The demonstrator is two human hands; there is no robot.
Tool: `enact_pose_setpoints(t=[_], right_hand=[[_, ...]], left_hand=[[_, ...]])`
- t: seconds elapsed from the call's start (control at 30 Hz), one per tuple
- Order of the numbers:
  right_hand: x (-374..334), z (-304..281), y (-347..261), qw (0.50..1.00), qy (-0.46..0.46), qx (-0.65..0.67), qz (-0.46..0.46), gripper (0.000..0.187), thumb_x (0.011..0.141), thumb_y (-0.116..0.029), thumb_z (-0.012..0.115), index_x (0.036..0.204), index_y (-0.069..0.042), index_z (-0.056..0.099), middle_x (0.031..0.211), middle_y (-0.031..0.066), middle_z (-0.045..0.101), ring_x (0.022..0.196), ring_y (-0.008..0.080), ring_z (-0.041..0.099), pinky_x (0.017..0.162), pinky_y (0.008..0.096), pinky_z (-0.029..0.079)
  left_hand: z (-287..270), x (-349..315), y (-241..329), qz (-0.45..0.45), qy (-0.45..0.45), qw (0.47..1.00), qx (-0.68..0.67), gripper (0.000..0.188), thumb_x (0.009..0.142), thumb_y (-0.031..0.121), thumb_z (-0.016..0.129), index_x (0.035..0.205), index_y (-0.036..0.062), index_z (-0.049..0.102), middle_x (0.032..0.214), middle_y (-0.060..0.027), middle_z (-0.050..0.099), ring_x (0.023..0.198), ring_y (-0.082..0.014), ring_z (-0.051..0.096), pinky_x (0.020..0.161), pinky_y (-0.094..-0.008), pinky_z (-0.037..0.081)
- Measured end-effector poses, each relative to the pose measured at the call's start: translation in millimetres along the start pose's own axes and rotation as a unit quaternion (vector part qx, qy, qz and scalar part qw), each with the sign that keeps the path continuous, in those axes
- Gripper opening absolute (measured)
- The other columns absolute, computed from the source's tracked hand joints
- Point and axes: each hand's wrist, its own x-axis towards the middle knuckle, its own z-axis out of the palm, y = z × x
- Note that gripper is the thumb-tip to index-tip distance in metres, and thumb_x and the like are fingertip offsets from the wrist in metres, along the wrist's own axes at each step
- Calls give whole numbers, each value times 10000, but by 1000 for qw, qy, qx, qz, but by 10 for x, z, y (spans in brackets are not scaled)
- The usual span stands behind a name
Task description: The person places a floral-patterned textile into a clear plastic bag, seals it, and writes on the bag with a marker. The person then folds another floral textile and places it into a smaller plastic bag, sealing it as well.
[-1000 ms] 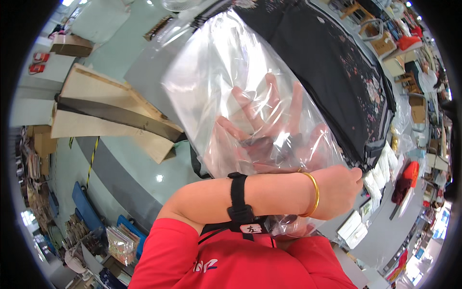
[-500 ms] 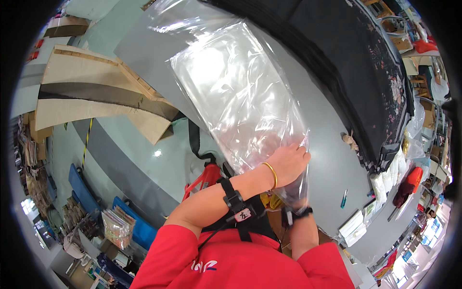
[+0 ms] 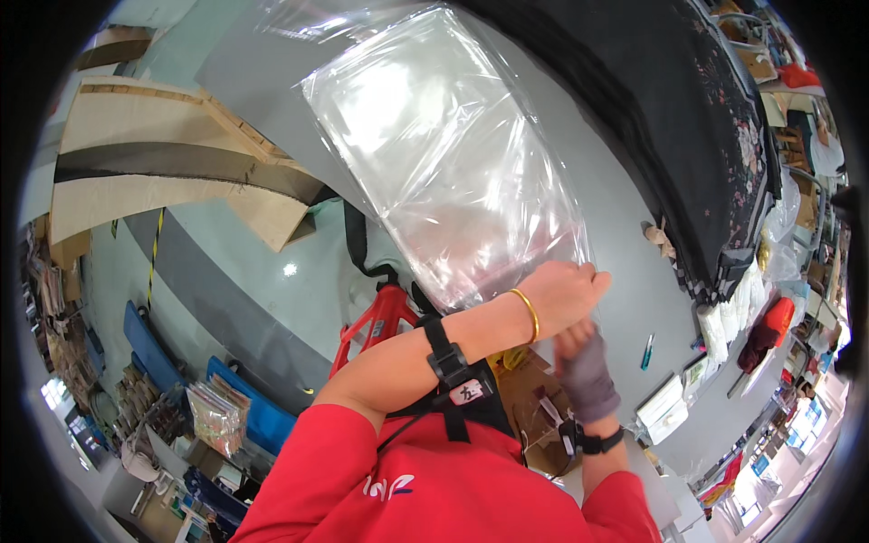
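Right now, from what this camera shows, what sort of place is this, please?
Probably a textile or garment packing workshop: large clear plastic bags lie on a grey worktable, with black flower-patterned fabric beside them, and clear-wrapped packets stand at lower left.

My left hand, fingers curled, is at the near right corner of the clear plastic bags; whether it grips film, I cannot determine. My right hand, blurred and wearing a grey fingerless glove, is just below it. The bags lie flat on the grey table. Black floral fabric lies to their right, near a slim teal tool.
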Motion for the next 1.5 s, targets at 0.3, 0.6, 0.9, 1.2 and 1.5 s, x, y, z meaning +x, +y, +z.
enact_pose_setpoints(t=[0.3,0.6,0.9,1.2,1.5], right_hand=[[2306,1100,-164,963,47,-173,-200,586,958,-412,638,1505,-245,513,1612,97,413,1508,376,320,1199,636,192],[2389,1118,-496,979,71,-153,-114,681,925,-540,650,1527,-258,502,1596,181,406,1514,413,274,1164,593,195],[2231,969,-298,981,98,-137,-96,706,938,-497,651,1534,-160,479,1572,195,438,1468,387,380,1171,628,206],[2153,1004,-238,986,124,-82,-82,650,919,-448,691,1463,-127,539,1583,211,412,1462,434,383,1187,621,252],[878,917,157,905,221,321,170,347,1001,-142,586,1318,-1,589,1163,120,701,829,169,679,752,305,548]], left_hand=[[51,102,-3,11,-38,998,-48,293,806,65,642,1060,10,505,878,-136,623,760,-316,703,661,-399,555],[-124,28,70,11,-39,997,-60,327,780,59,682,1050,8,505,871,-142,634,720,-312,706,612,-388,553],[-100,-64,0,3,-30,993,-116,224,848,50,601,1046,33,498,875,-134,605,735,-315,691,594,-411,538],[-216,-283,-63,-9,38,992,-123,473,846,338,758,1139,29,555,1036,-141,614,982,-345,654,802,-444,535],[-277,-973,-1036,-132,105,982,87,763,926,358,666,1518,-11,358,1594,-259,339,1521,-438,266,1261,-544,198]])
